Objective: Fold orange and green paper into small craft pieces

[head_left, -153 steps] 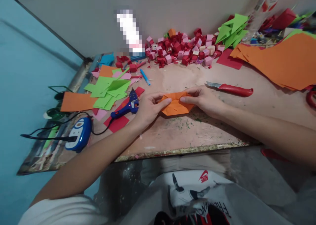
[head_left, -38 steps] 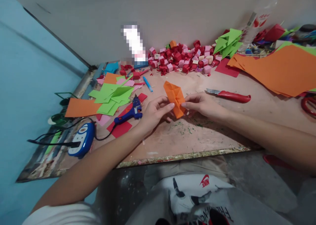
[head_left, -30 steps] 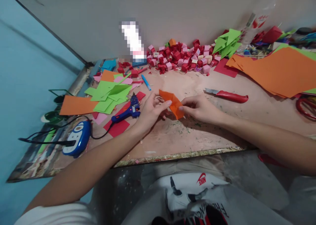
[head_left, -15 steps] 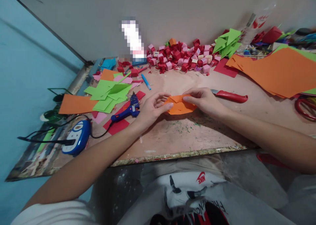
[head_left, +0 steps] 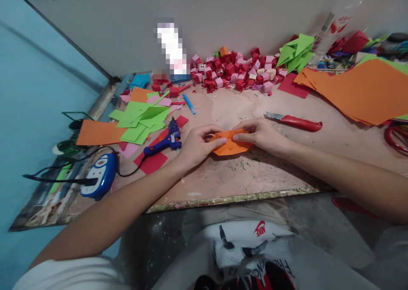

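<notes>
Between my two hands is a piece of orange paper [head_left: 232, 147], creased and folded along its edges. My left hand [head_left: 202, 145] grips its left side, thumb on top and fingers behind. On the right side my right hand [head_left: 259, 133] pinches the same paper, its thumb pressed near the upper middle. The fingers behind the paper are partly hidden. Just beyond my right hand lies a knife with a red handle [head_left: 301, 122]. A blue glue gun [head_left: 174, 138] rests left of my left hand, over red paper [head_left: 152, 162].
Small red and pink paper cubes [head_left: 236, 69] are heaped along the wall. Green paper sheets [head_left: 140, 119] lie at left, large orange sheets [head_left: 357, 90] at right. A blue-and-white power socket [head_left: 100, 175], blue pen [head_left: 189, 104], plastic bottle [head_left: 334, 29] and red-handled scissors [head_left: 395, 139] are also around.
Both hands have come slightly nearer to me with the orange paper. My thumbs have moved closer together on it, and more of the knife's blade shows.
</notes>
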The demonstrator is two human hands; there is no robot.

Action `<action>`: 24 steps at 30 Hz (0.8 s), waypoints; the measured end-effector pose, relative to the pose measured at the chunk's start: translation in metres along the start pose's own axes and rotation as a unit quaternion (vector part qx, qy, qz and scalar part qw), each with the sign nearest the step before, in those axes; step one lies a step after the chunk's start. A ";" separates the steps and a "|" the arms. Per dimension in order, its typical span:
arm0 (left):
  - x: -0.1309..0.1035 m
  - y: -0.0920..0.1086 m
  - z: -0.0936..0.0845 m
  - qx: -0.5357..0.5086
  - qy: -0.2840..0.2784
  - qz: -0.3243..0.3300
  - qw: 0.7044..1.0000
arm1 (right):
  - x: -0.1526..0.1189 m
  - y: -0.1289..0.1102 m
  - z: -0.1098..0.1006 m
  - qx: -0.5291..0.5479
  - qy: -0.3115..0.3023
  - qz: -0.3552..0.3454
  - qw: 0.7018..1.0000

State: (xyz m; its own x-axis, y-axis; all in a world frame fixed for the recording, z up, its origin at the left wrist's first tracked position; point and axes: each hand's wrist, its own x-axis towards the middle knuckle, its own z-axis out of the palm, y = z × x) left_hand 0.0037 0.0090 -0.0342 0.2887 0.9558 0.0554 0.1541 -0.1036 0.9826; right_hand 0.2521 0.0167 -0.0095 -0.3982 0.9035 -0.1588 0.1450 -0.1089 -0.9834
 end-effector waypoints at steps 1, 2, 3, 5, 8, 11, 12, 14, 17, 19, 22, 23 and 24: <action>0.000 -0.001 0.000 0.005 0.000 0.005 1.000 | 0.000 0.000 0.000 -0.005 -0.001 -0.004 1.000; 0.000 -0.001 0.000 0.010 0.000 0.008 1.000 | 0.000 0.000 0.000 -0.009 -0.004 -0.007 1.000; -0.001 -0.001 0.000 0.013 0.001 0.010 1.000 | 0.000 0.000 0.000 -0.013 -0.009 -0.010 1.000; -0.001 -0.001 -0.001 0.018 0.001 0.006 1.000 | 0.000 -0.001 0.000 -0.020 -0.020 -0.013 1.000; -0.001 0.000 -0.002 0.024 0.001 0.023 0.999 | 0.000 -0.002 -0.001 -0.029 -0.034 -0.019 0.999; -0.001 0.003 -0.003 0.028 0.018 0.076 0.997 | 0.001 -0.003 -0.004 -0.044 -0.042 -0.044 0.997; -0.001 0.004 -0.003 0.035 0.025 0.092 0.995 | 0.001 -0.003 -0.005 -0.052 -0.043 -0.050 0.996; -0.002 0.005 -0.003 0.059 0.034 0.119 0.991 | 0.001 -0.004 -0.006 -0.073 -0.043 -0.052 0.995; -0.004 0.004 -0.004 0.099 0.037 0.153 0.983 | 0.000 -0.006 -0.007 -0.106 -0.034 -0.041 0.993; -0.005 0.002 -0.004 0.119 0.036 0.179 0.976 | 0.000 -0.008 -0.007 -0.116 -0.041 -0.037 0.992; -0.006 0.000 -0.005 0.145 0.025 0.211 0.966 | 0.000 -0.009 -0.006 -0.115 -0.056 -0.034 0.991; -0.006 0.000 -0.006 0.151 0.022 0.217 0.964 | 0.001 -0.008 -0.006 -0.109 -0.053 -0.032 0.992; -0.006 0.001 -0.006 0.155 0.018 0.219 0.963 | 0.001 -0.007 -0.005 -0.100 -0.046 -0.029 0.993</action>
State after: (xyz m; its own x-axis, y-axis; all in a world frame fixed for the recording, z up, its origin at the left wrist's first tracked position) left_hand -0.0033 0.0052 -0.0327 0.3582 0.8097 0.4649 0.3009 -0.5715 0.7634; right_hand 0.2556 0.0206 -0.0024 -0.4919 0.8626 -0.1182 0.2927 0.0360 -0.9555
